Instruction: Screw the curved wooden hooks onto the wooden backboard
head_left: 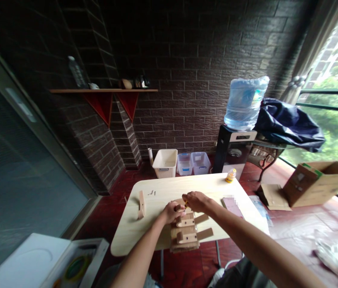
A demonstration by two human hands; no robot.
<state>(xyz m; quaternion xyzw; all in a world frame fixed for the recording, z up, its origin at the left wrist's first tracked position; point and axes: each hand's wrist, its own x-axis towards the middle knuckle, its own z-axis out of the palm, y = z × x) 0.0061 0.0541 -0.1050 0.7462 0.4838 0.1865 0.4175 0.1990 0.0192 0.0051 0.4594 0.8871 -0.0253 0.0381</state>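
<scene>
On the near side of the table lies a wooden assembly [187, 232] of light slats and blocks, with dark screw heads in the blocks. My left hand [172, 212] is closed around a wooden piece at the assembly's far end. Just right of it, my right hand [197, 201] makes a fist over the same end, gripping what looks like a screwdriver [186, 204]; only a little yellow shows under the fingers. The tool's tip is too small to make out. A loose wooden bar [141, 205] lies to the left. Beyond it are several small dark screws [151, 193].
The pale table [157, 188] also bears a yellow-capped bottle [231, 176] and a flat pinkish booklet [232, 207]. Plastic bins [165, 163] and a water dispenser [235, 148] stand behind. A cardboard box [309, 188] is at right, an open white case [75, 260] at lower left.
</scene>
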